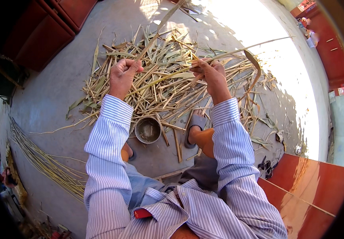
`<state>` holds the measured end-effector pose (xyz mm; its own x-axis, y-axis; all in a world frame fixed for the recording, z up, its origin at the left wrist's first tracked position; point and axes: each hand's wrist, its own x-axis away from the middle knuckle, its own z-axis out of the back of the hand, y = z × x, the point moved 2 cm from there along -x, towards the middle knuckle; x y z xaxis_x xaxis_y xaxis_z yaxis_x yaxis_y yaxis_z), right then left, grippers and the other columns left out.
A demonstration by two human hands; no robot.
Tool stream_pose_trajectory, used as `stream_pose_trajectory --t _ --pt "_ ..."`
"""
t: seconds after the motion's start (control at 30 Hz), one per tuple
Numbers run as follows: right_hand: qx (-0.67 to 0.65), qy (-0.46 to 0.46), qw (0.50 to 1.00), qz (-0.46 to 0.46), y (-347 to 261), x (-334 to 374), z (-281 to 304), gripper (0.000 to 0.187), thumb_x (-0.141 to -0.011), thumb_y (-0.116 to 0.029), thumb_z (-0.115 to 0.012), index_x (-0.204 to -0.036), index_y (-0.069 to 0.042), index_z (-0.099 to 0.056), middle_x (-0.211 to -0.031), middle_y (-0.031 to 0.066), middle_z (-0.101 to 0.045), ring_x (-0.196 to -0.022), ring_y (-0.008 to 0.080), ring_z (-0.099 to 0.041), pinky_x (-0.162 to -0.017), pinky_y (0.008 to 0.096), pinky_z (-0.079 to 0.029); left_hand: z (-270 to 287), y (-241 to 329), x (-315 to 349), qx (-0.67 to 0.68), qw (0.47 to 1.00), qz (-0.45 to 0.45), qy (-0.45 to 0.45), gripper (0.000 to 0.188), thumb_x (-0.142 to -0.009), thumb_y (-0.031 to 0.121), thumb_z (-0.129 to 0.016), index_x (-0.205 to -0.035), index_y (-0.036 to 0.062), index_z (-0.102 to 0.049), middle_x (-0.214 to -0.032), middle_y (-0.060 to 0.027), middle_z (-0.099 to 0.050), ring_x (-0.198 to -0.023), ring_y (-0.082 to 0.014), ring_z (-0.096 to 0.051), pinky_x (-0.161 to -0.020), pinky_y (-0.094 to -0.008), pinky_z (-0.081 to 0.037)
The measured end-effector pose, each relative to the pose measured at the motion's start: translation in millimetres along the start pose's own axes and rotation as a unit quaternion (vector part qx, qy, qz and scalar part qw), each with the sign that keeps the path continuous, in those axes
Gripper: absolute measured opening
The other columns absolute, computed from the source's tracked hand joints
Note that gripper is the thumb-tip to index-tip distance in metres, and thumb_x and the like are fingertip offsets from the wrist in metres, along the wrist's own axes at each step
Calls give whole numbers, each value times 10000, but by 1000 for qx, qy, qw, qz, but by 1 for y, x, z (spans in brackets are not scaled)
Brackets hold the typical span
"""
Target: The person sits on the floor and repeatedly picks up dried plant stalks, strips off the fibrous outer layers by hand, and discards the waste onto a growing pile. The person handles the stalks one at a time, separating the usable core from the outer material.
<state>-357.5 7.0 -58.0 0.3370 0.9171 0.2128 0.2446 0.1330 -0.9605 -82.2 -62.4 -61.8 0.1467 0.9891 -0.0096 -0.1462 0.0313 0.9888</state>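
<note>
Both my arms, in striped blue-and-white sleeves, reach over a wide heap of dry reed stalks and leaves (168,85) on the floor. My left hand (122,76) is closed in a pinch on a long dry leaf (156,36) that slants up and away to the right. In the fingers of my right hand (212,75) is a long thin reed stalk (255,44), which runs far out to the right and back down leftward over the heap. A brown curled leaf (255,69) hangs just right of this hand. What my fingertips press on is partly hidden.
A round metal bowl (148,130) stands between my feet, which are in grey slippers. Long thin stalks (48,159) lie bundled on the floor at left. Red cushioned seating (40,36) is at upper left, a red tabletop (303,187) at lower right, and a red cabinet (333,47) at far right.
</note>
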Motion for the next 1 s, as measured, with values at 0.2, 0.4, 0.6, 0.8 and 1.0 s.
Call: stream_pose_trajectory --t 0.2,0.4,0.6,0.8,1.0 --pt "-18 -2 1000 -22 4 3 -4 230 -949 -191 -596 -984 37 -592 -858 144 -690 -751 193 -701 -604 257 -579 11 15 6 -566 727 -367 130 487 -872 478 -617 -985 5 -644 -878 -133 -657 -853 -311 -613 -708 -444 -447" --pt "-142 -44 988 -48 11 7 -34 240 -960 -198 -563 -950 42 -568 -842 136 -668 -725 196 -695 -564 251 -572 -38 35 29 -405 845 -344 -60 243 -790 298 -714 -846 67 -662 -734 -85 -639 -725 -265 -601 -701 -396 -415" --pt "-161 69 984 -32 5 -21 39 213 -929 -159 -621 -943 52 -596 -843 156 -681 -728 209 -695 -545 230 -562 19 45 22 -413 859 -293 -71 150 -769 211 -723 -766 92 -632 -628 -60 -603 -639 -272 -579 -660 -398 -381" --pt "-197 37 978 -48 14 -20 31 260 -936 -211 -625 -961 47 -599 -843 166 -680 -743 235 -703 -563 259 -591 13 52 19 -422 844 -323 -65 174 -747 219 -743 -822 95 -648 -680 -55 -623 -671 -260 -586 -665 -397 -386" --pt "-124 -12 987 -98 9 -3 5 320 -945 -290 -611 -939 30 -607 -779 124 -674 -691 194 -685 -586 283 -583 -32 30 19 -396 833 -385 -32 148 -768 195 -735 -856 98 -665 -736 -46 -640 -723 -240 -600 -692 -388 -410"
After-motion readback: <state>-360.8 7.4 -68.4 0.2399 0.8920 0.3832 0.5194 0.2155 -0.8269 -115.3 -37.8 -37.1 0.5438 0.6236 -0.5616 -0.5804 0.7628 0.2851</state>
